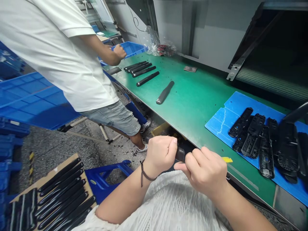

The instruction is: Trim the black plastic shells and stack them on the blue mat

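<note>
Matt black plastic piece (180, 154) being pinched. Glossy black plastic bars (61, 189) being carried on plain brown cardboard (45, 175). Matt black moulded plastic casings (251, 136) being laid on smooth blue plastic sheet (240, 109). Smooth green bench surface (199, 96) being littered with dark crumbs.

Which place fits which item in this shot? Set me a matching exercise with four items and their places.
Items:
1. ribbed black panels
2. glossy black bars
3. dark cord bracelet
4. lone dark strip

Places:
A. around the left wrist
B. on the green bench
C. on a blue mat
D. on a cardboard sheet

Pairs: 1-C, 2-D, 3-A, 4-B
</note>
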`<state>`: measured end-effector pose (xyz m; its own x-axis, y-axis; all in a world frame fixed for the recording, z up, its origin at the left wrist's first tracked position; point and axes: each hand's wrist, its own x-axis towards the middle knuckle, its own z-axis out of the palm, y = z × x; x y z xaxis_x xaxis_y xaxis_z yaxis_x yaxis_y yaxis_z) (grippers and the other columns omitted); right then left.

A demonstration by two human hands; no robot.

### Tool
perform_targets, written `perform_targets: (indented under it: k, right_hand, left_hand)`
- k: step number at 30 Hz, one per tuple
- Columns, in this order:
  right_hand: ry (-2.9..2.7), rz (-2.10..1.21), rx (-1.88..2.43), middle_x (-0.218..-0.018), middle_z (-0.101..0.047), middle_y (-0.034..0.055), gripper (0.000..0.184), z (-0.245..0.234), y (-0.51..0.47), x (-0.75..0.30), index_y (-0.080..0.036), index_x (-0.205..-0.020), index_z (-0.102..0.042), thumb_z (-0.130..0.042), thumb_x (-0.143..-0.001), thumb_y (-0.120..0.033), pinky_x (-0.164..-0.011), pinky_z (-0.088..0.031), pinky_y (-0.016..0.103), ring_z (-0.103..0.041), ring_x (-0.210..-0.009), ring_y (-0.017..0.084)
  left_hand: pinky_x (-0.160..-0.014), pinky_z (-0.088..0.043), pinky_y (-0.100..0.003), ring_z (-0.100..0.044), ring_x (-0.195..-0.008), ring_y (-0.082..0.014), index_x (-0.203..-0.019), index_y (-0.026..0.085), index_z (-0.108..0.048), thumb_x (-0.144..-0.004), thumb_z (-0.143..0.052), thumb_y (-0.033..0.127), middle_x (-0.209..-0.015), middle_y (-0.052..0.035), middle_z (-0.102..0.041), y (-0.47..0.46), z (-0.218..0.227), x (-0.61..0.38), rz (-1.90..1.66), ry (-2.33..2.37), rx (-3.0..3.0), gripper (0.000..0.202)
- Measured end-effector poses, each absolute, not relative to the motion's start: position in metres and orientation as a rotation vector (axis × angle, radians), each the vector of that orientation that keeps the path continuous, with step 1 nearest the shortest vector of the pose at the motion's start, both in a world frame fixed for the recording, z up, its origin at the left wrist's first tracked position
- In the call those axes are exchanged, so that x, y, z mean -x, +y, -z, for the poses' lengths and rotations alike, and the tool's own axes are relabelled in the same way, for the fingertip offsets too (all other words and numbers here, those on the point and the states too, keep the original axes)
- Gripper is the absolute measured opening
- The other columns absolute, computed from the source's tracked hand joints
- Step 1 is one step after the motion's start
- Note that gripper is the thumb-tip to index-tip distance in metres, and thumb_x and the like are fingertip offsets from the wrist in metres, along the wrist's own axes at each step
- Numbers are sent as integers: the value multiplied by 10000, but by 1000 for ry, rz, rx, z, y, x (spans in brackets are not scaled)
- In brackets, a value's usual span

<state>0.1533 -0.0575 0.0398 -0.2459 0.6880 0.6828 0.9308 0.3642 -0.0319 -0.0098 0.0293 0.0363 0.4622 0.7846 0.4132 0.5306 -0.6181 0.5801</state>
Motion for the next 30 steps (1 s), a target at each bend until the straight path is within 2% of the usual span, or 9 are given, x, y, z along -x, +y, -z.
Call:
perform_targets:
  k: [3,5,7,8,10,12,14,20,30]
  right_hand:
    - [-2040,470,1319,-588,-382,-12,519,-36,-54,-162,-215,-631,-461,-565,-1034,-524,-590,-145,362,-254,-628,167]
    - [-2068,346,1245,-594,-396,-19,430,-36,-51,-167,-207,-659,-501,-603,-1037,-384,-588,-162,348,-261,-626,158]
    - [-2084,215,1217,-632,-456,-19,264,-39,-50,-172,-193,-781,-599,-583,-1037,-255,-591,-188,335,-301,-636,153]
    - [-2082,172,1231,-656,-485,-14,208,-40,-50,-174,-181,-852,-630,-574,-1040,-251,-593,-200,331,-326,-645,152]
    - [-2077,135,1299,-694,-520,3,259,-43,-50,-175,-162,-924,-646,-565,-1053,-371,-597,-217,329,-368,-665,159]
    - [-2083,129,1369,-704,-523,16,438,-46,-49,-174,-168,-885,-631,-521,-1044,-561,-599,-223,333,-391,-680,170]
    - [-2099,123,1416,-712,-533,27,535,-48,-47,-172,-180,-843,-612,-443,-1043,-647,-601,-222,335,-402,-688,177]
    - [-2154,177,1442,-669,-508,7,522,-52,-42,-171,-206,-717,-521,-443,-1067,-585,-595,-188,331,-354,-660,162]
    - [-2049,581,1401,-623,-454,7,498,-29,-43,-167,-206,-706,-554,-485,-1065,-544,-611,-158,357,-309,-659,174]
  left_hand:
    - [-562,-184,-350,-327,-478,-123,-546,193,-317,-1029,-393,290,-488,7,-417,31,-41,7,-714,1254,-2268,499]
    - [-561,-172,-351,-319,-475,-123,-536,188,-311,-1026,-389,321,-480,5,-415,32,-45,6,-637,1312,-2230,513]
    - [-566,-168,-350,-331,-480,-124,-536,185,-320,-1020,-387,337,-488,2,-426,34,-48,7,-598,1347,-2223,512]
    - [-569,-167,-350,-341,-483,-124,-536,184,-327,-1017,-387,341,-492,0,-433,34,-49,7,-583,1359,-2228,510]
    - [-573,-161,-351,-345,-482,-124,-534,182,-336,-1014,-388,347,-493,-1,-440,34,-52,7,-556,1378,-2243,510]
    - [-572,-159,-349,-339,-476,-124,-530,181,-343,-1013,-391,347,-487,-1,-443,34,-54,7,-541,1377,-2267,513]
    - [-572,-162,-345,-339,-473,-123,-529,180,-355,-1013,-393,339,-485,-3,-454,32,-55,6,-540,1358,-2303,511]
    - [-570,-156,-347,-377,-480,-134,-521,184,-392,-1006,-396,319,-495,-26,-510,31,-54,7,-611,1353,-2395,503]
    - [-554,-179,-337,-358,-481,-127,-553,196,-352,-1078,-320,428,-510,-3,-461,29,-42,4,-538,1283,-2123,575]
